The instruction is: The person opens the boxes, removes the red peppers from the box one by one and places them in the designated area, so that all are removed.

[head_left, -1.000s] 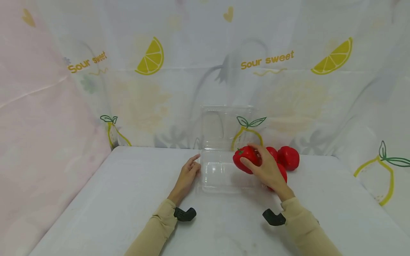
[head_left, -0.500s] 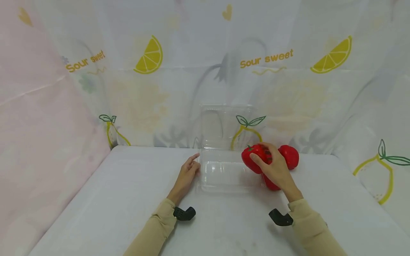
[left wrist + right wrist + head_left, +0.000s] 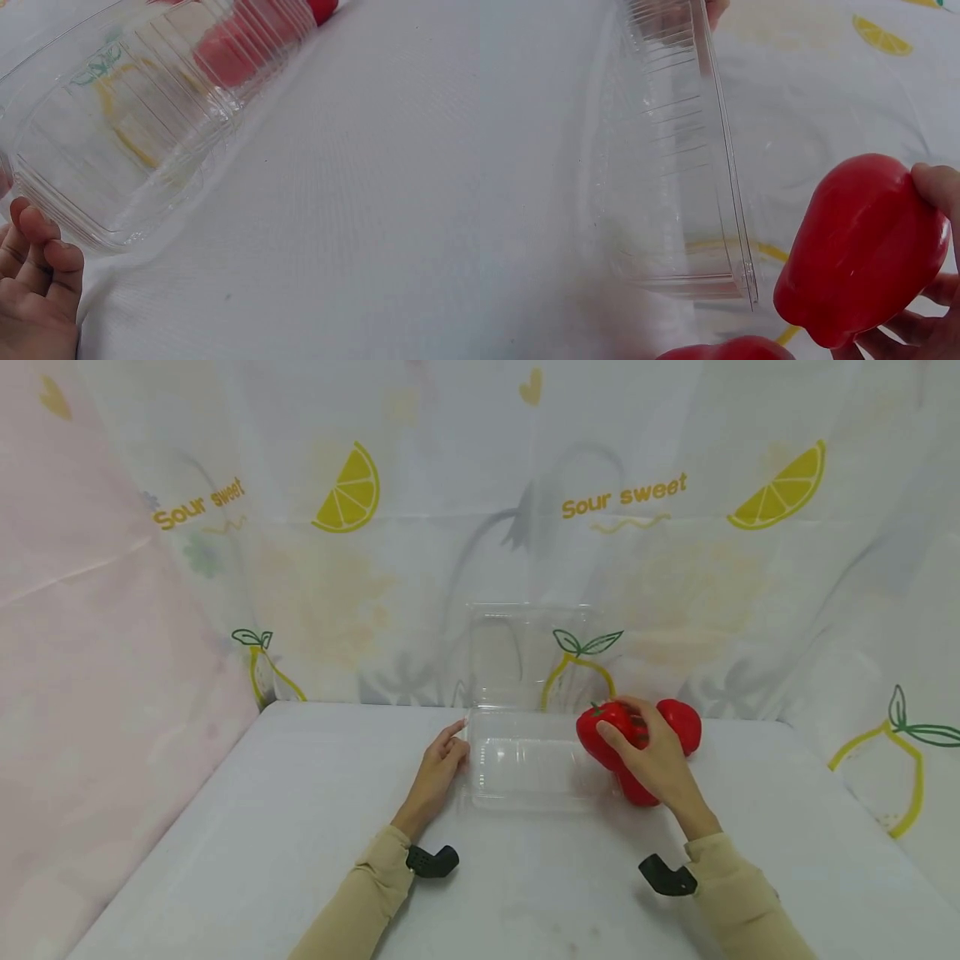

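Note:
My right hand (image 3: 662, 762) grips a red bell pepper (image 3: 598, 735) with a small green stem, thumb on the near side and fingers behind. In the right wrist view this pepper (image 3: 862, 251) hangs beside the wall of a clear plastic clamshell box (image 3: 675, 157). The box (image 3: 540, 802) lies with its lid (image 3: 498, 652) raised at the back. At its left side my left hand (image 3: 437, 772) touches the wall, index finger stretched along the rim and the others loosely bent. More red peppers (image 3: 682, 727) sit right of the box, partly hidden by my right hand.
A white cloth covers the table (image 3: 300, 860). Behind it hangs a printed curtain (image 3: 450, 552) with lemon drawings. Another red pepper (image 3: 637, 789) lies close to the box's right front corner.
My right hand has carried the held pepper to the right, from above the box's right part to beside the other peppers. My left hand has stayed at the box.

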A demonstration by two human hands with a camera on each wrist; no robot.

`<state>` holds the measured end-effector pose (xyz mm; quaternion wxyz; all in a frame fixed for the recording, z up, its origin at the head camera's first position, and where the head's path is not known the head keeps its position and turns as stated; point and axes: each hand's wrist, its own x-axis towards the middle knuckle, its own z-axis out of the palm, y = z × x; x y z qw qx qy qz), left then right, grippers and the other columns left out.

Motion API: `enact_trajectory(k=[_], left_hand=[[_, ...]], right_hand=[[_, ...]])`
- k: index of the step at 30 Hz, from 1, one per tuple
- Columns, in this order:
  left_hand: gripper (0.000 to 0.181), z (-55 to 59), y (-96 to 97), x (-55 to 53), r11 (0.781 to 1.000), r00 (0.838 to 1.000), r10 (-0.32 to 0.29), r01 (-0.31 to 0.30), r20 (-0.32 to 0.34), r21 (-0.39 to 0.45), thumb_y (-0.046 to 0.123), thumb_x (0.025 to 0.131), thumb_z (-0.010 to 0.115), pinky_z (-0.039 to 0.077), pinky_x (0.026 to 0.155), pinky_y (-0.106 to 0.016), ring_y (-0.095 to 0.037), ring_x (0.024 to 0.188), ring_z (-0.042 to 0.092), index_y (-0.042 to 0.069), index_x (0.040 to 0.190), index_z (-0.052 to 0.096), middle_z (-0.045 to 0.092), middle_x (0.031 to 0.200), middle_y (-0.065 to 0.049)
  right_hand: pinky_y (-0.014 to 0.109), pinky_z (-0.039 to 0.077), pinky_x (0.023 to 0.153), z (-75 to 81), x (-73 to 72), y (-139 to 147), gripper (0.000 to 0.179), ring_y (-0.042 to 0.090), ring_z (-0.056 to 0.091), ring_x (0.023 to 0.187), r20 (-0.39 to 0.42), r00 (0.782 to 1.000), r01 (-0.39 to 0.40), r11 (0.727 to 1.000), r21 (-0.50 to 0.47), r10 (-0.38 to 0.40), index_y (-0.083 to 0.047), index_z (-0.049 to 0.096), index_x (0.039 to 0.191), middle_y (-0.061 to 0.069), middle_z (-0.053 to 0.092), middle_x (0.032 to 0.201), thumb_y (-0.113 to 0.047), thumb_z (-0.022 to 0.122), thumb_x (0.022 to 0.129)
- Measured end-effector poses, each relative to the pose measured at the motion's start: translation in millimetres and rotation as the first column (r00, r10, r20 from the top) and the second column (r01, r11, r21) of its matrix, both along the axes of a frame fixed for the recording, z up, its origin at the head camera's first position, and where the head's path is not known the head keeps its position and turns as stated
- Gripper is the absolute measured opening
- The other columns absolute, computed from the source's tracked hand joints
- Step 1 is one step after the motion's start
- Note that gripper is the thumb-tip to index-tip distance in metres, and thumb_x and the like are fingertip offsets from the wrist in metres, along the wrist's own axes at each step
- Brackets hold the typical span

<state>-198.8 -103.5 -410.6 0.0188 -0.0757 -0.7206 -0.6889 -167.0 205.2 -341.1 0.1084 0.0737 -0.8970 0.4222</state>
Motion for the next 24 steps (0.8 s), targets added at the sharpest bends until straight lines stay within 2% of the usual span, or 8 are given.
enact_trajectory(k=[5, 12, 18, 24], left_hand=[[0.045, -13.4, 1.1, -5.9, 0.997, 0.996, 0.073, -0.074, -0.052, -0.020, 0.008, 0.094, 0.051, 0.039, 0.060, -0.019, -0.008, 0.064, 0.045, 0.009, 0.139, 0.045, 0.046, 0.074, 0.001], [0.044, -16.6, 2.2, -6.0, 0.993, 0.990, 0.114, -0.116, -0.089, -0.024, 0.008, 0.093, 0.050, 0.038, 0.059, -0.019, -0.008, 0.063, 0.045, 0.011, 0.137, 0.048, 0.047, 0.073, 0.000], [0.045, -14.2, 0.0, -4.6, 0.991, 0.989, 0.131, -0.131, -0.065, -0.007, 0.005, 0.092, 0.048, 0.037, 0.058, -0.018, -0.007, 0.061, 0.044, 0.013, 0.136, 0.049, 0.048, 0.071, 0.001], [0.045, 3.4, 0.2, 8.1, 0.991, 0.989, 0.131, -0.133, -0.063, -0.026, 0.003, 0.092, 0.046, 0.036, 0.059, -0.019, -0.006, 0.061, 0.043, 0.004, 0.137, 0.047, 0.045, 0.069, 0.003]], right_hand=[[0.052, 0.051, 0.086, 1.9, 1.6, 4, 0.066, 0.033, 0.043, 0.120, -0.003, 1.000, 0.023, 1.000, 0.005, -0.023, -0.016, 0.036, 0.141, 0.014, 0.046, 0.134, -0.050, 0.057, 0.088], [0.054, 0.049, 0.089, 5.4, 2.6, 11, 0.067, 0.035, 0.043, 0.120, 0.002, 1.000, 0.030, 1.000, 0.002, -0.030, -0.013, 0.035, 0.141, 0.016, 0.045, 0.135, -0.050, 0.055, 0.089], [0.054, 0.047, 0.093, 6.7, 4.2, 17, 0.066, 0.035, 0.043, 0.121, 0.008, 0.999, 0.034, 0.999, -0.012, -0.034, -0.012, 0.035, 0.141, 0.017, 0.044, 0.134, -0.049, 0.054, 0.090], [0.053, 0.047, 0.091, 9.3, 6.9, 22, 0.065, 0.035, 0.045, 0.118, -0.011, 0.998, 0.061, 0.998, -0.011, -0.061, -0.011, 0.036, 0.140, 0.018, 0.045, 0.133, -0.049, 0.053, 0.091]])
